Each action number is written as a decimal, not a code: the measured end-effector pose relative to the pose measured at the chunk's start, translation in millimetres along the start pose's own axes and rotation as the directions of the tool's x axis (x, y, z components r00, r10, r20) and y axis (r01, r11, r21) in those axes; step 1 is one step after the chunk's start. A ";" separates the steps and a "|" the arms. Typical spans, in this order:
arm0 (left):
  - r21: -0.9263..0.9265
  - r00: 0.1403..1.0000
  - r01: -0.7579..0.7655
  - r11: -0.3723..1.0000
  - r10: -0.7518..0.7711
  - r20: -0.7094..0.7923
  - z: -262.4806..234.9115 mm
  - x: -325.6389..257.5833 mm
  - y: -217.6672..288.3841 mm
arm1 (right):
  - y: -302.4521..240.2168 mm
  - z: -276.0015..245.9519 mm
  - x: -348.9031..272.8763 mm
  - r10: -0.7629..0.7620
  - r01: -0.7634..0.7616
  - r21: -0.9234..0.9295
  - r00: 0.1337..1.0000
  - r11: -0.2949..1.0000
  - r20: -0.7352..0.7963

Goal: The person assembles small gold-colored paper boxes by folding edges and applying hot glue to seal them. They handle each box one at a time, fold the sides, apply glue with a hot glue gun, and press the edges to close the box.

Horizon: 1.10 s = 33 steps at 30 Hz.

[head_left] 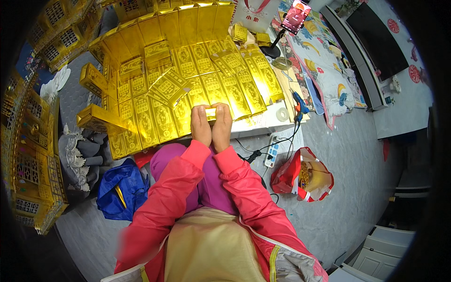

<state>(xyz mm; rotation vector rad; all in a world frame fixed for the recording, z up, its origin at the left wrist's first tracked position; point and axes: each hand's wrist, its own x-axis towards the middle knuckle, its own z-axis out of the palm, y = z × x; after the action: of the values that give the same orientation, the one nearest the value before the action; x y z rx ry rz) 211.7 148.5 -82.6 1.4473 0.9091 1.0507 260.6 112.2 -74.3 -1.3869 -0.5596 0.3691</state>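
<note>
My left hand (201, 126) and my right hand (221, 126) are side by side at the near edge of the table. Both are closed on a small folded piece of gold foil paper (211, 113), thumbs on top; the fingers beneath are hidden. Just beyond them lies a wide panel of joined gold foil paper blocks (185, 61) with embossed patterns. A few loose gold sheets (169, 89) rest on it, left of my hands. Gold foil boxes (101, 118) stand along its left side, and a taller gold wall (174, 28) rises at its back.
Right of the panel are a tape roll (282, 114), a blue glue gun (299, 105) and a phone (296, 16) on a stand. A power strip (271, 151), red bag (281, 178) and blue bag (110, 188) are on the floor. Gold model buildings (35, 160) stand left.
</note>
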 end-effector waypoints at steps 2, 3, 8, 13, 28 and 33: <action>0.004 1.000 0.029 1.000 -0.029 0.008 -1.1 -1.3 2.5 | 1.1 1.6 0.4 0.001 0.000 0.046 1.000 0.999 -0.013; 0.003 0.999 0.035 0.999 -0.035 0.005 -0.8 -2.2 3.4 | 1.6 2.0 0.5 -0.002 0.003 0.058 1.000 0.998 -0.016; 0.031 1.000 -0.006 0.999 0.007 -0.009 0.1 -0.5 2.7 | -0.6 1.8 0.7 -0.033 0.033 0.010 0.999 0.999 -0.026; 0.058 0.999 -0.032 0.998 0.033 -0.008 0.4 1.4 -1.2 | -6.1 0.6 0.6 0.018 -0.017 -0.058 1.000 0.998 0.010; 0.014 0.999 -0.044 0.999 0.044 -0.012 0.9 0.6 -0.8 | -3.2 3.7 0.6 -0.036 0.036 -0.090 0.999 0.995 0.003; 0.018 0.999 -0.052 0.998 0.052 -0.009 1.0 0.7 -3.2 | -4.5 0.7 1.5 0.024 -0.019 -0.128 0.999 0.992 0.033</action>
<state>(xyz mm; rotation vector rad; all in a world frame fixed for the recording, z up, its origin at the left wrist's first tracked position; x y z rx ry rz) 212.9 149.2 -85.7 1.4886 0.8934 1.0913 261.0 112.9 -69.6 -1.5126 -0.6055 0.3805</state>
